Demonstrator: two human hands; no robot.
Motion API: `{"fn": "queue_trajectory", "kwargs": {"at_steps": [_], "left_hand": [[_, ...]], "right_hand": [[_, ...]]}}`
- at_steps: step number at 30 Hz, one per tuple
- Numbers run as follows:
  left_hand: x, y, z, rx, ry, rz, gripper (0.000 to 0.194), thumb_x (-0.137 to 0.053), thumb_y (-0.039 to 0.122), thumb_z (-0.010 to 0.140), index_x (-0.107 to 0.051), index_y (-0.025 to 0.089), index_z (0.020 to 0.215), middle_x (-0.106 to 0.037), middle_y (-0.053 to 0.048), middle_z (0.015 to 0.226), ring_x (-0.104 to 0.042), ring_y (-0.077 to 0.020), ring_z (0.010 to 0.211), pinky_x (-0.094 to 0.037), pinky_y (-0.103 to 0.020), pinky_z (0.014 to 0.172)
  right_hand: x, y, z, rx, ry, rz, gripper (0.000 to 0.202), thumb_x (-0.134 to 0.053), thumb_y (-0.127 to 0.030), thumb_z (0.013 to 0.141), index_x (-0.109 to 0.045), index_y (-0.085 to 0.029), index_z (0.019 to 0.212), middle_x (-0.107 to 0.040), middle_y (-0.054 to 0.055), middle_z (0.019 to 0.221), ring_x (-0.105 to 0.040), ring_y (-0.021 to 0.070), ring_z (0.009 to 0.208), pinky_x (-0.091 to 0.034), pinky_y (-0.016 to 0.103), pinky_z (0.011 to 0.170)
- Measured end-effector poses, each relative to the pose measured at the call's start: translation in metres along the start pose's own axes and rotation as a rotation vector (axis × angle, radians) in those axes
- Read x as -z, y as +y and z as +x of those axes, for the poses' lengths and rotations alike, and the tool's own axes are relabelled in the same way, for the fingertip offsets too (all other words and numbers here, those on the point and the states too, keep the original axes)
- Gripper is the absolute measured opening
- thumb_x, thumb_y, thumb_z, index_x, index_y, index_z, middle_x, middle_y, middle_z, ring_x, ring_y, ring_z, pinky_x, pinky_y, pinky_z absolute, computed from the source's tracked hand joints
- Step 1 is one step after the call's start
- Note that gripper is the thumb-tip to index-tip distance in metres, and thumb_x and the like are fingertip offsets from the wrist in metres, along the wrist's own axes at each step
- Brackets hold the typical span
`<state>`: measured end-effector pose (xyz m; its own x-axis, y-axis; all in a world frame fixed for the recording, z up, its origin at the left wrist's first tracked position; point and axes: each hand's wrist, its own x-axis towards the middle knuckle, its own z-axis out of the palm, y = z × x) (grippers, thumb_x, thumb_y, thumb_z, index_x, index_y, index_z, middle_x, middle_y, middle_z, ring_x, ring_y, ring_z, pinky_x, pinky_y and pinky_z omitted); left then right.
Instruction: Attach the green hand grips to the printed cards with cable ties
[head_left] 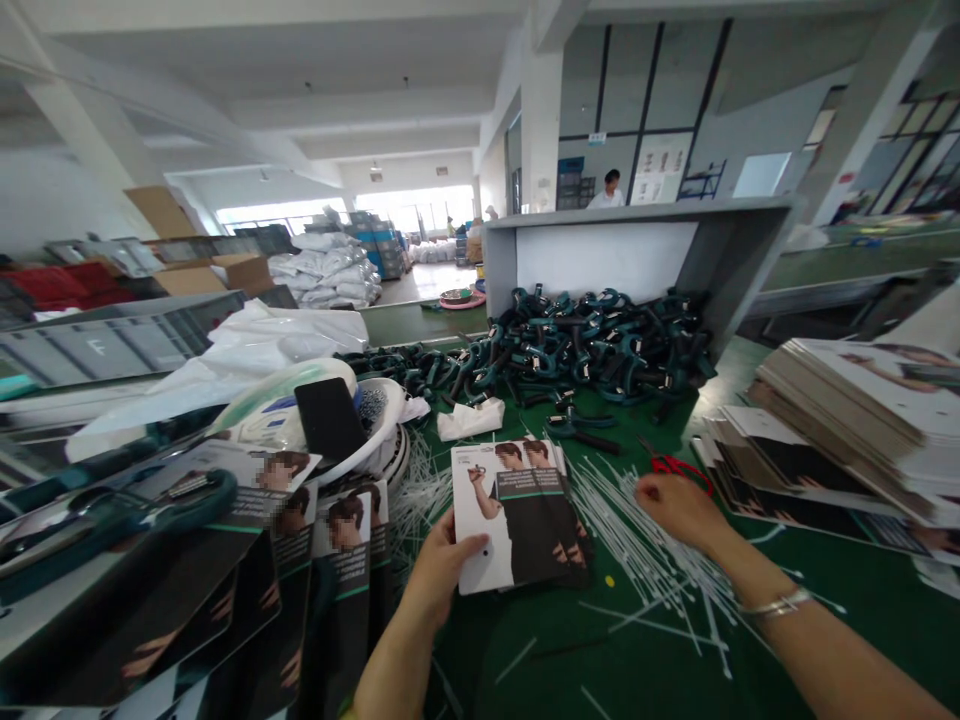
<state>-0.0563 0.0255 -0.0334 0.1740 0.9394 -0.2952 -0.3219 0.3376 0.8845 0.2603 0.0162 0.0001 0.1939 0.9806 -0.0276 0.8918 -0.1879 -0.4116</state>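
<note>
My left hand [448, 560] grips the left edge of a printed cardboard card [517, 520], its thumb on the front. More of the same cards show behind it, slightly fanned. My right hand [679, 510] is curled closed above the right side of a spread of thin white cable ties [626, 535]. Whatever its fingers hold, if anything, is hidden. Just beyond that hand lie red-handled scissors [679, 468]. A crumpled white tissue [471, 420] rests behind the cards.
A grey bin [750, 270] on its side spills a heap of dark teal tools with black handles [585, 350]. Stacked cards [847, 410] stand at right. At left, carded tools [187, 540] pile up beside a white bowl [386, 425] and black phone [330, 418]. Someone [607, 190] is behind the bin.
</note>
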Motion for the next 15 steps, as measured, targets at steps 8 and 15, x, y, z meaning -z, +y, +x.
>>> {"fn": "queue_trajectory", "kwargs": {"at_steps": [8,15], "left_hand": [[-0.015,0.003,-0.011,-0.009,-0.051,0.015,0.066,-0.076,0.030,0.062,-0.048,0.022,0.121,-0.069,-0.008,0.094,-0.065,-0.0189,0.067,-0.049,-0.025,0.056],[-0.015,0.009,-0.021,0.057,-0.160,0.042,0.085,-0.076,0.017,0.057,-0.035,0.022,0.131,-0.066,-0.010,0.102,-0.065,-0.0227,0.078,-0.049,-0.026,0.058]], "right_hand": [[0.005,-0.017,-0.013,-0.135,-0.146,0.794,0.029,-0.054,-0.044,0.072,-0.060,-0.016,0.073,-0.058,0.002,0.064,-0.041,0.0073,0.046,-0.019,0.018,0.036],[-0.001,-0.061,-0.029,-0.202,-0.379,1.275,0.030,-0.073,-0.036,0.061,-0.056,-0.014,0.073,-0.060,0.000,0.068,-0.038,0.0022,0.046,-0.011,0.013,0.036]]}}
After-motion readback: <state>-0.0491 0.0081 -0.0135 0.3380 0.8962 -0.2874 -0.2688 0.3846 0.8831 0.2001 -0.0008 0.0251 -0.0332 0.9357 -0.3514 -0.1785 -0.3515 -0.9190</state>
